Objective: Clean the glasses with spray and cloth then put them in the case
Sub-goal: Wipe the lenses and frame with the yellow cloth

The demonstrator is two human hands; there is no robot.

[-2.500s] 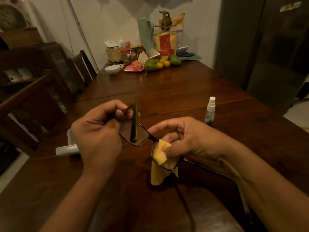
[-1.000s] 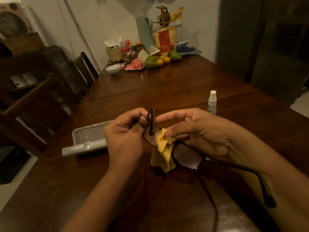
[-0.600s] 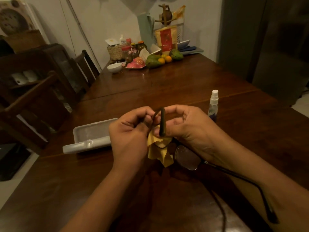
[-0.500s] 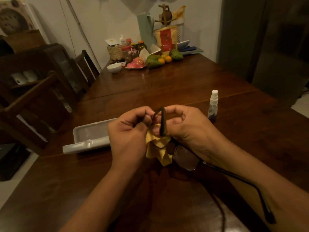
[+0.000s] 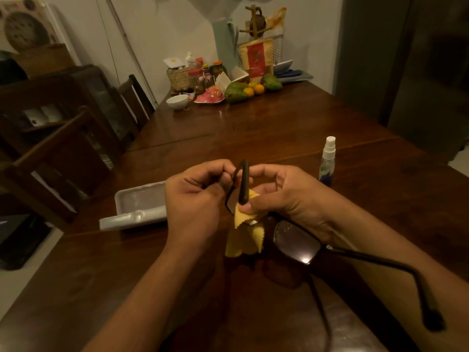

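Glasses with a dark frame are held just above a brown wooden table, between two hands in the middle of the view. At far left a dark wooden chair stands against the table's edge. Next comes a pale grey case, lying open on the table, partly hidden behind the left hand. That hand's fingers are curled, pinching one end of the frame; the temple arm there sticks upward between the two hands. A yellow cloth hangs down below the frame. The right hand pinches the cloth's top between thumb and curled fingers, against the lens nearest the left hand. The other lens shows below the right wrist, catching a spot of light, and its temple arm stretches out to the lower right. Beyond the right hand a small clear spray bottle with a white cap stands upright on the table. Fruit and jars crowd the table's far end.
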